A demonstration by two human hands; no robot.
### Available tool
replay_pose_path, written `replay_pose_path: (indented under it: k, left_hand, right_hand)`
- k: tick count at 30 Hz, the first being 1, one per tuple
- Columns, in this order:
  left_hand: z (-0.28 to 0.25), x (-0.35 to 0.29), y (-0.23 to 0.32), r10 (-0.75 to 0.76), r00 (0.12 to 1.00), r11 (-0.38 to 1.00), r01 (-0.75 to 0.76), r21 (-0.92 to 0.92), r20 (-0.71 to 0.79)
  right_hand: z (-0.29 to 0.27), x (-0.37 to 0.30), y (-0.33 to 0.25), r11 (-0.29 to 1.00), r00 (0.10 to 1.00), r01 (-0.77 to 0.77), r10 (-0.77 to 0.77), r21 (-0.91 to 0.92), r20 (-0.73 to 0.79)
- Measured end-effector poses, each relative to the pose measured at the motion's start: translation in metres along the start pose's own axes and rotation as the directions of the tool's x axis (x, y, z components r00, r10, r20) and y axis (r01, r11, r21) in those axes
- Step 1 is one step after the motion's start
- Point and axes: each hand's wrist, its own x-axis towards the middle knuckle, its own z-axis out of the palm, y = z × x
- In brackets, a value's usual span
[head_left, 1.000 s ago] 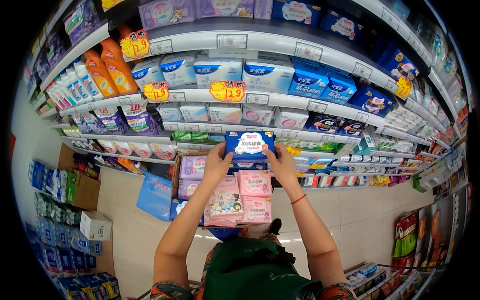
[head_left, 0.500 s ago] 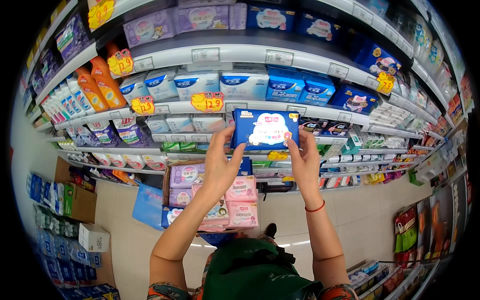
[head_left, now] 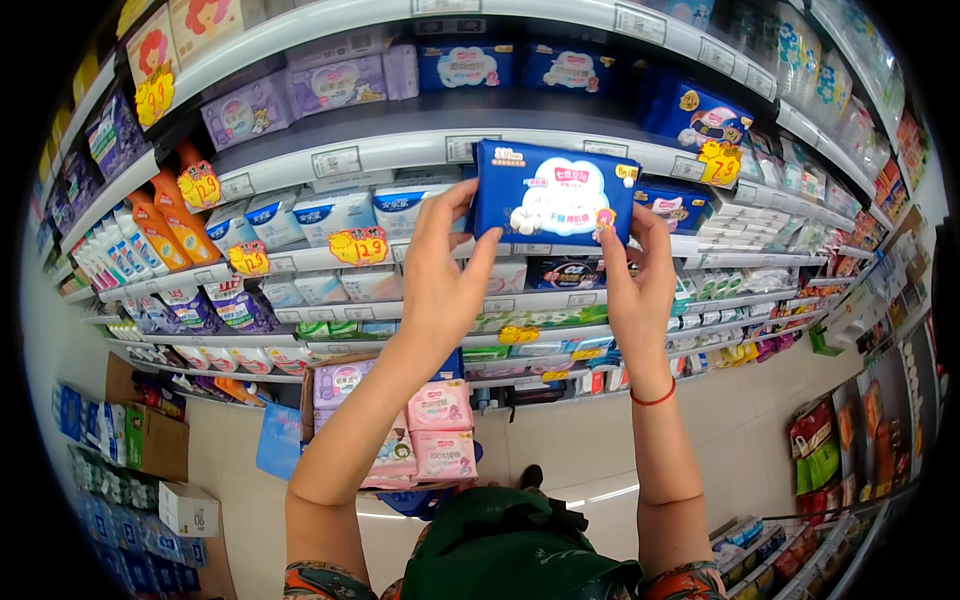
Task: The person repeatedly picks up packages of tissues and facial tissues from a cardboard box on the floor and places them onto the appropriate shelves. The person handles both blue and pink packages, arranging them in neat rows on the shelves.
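head view showed purple packs (head_left: 337,83) side by side toward the left end of a shelf (head_left: 420,115), likely lined up so their fronts could be seen. lower down, pink packs (head_left: 445,455) lay flat near the right edge of a box (head_left: 307,415), maybe so more would fit. the left hand (head_left: 440,275) pinched the left end of a blue pack (head_left: 555,200), thumb in front, other fingers partly hidden. that pack was up before the shelf's front edge. the right hand (head_left: 640,280) pinched its right end, probably to help keep it steady.
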Motion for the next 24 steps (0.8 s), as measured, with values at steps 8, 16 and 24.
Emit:
replay_pose_path:
  k: [8, 16, 24]
  left_hand:
    - [0.027, 0.056, 0.006, 0.022, 1.0, 1.0, -0.022, 0.022, 0.01]
    - [0.045, 0.102, 0.0, 0.02, 1.0, 0.997, -0.02, 0.071, 0.002]
    - [0.059, 0.149, -0.02, 0.015, 0.999, 0.998, -0.013, 0.06, -0.035]
  right_hand:
    - [-0.007, 0.056, 0.014, 0.997, 0.995, 0.056, -0.06, -0.055, -0.075]
    - [-0.005, 0.101, 0.032, 0.986, 0.988, 0.116, -0.127, -0.122, -0.087]
    - [0.009, 0.142, 0.058, 0.948, 0.958, 0.241, -0.267, -0.206, -0.106]
